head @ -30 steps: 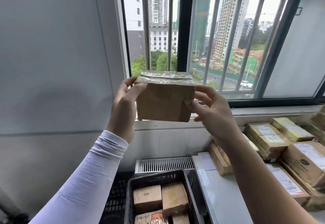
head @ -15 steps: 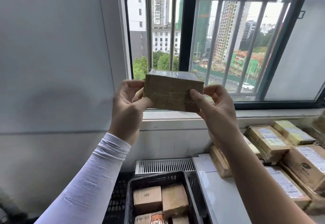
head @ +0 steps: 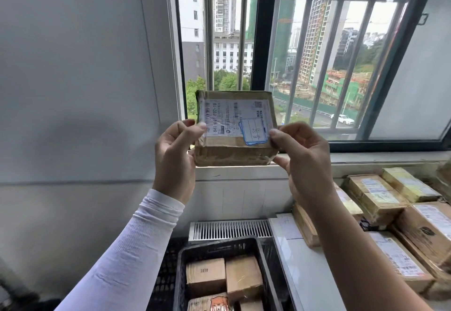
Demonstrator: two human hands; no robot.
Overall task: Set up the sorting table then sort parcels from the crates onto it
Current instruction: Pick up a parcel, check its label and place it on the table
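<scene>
Left hand (head: 174, 154) and right hand (head: 301, 157) pinch my parcel (head: 234, 127) mid-frame, label toward me, probably to read its destination; bench (head: 307, 266) lower right waits.

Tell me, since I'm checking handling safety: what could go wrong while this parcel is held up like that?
Both the left hand and right hand pinch the labelled parcel only at its lower corners, so it might slip and drop into the black crate below, hitting the parcels in the crate.
</scene>
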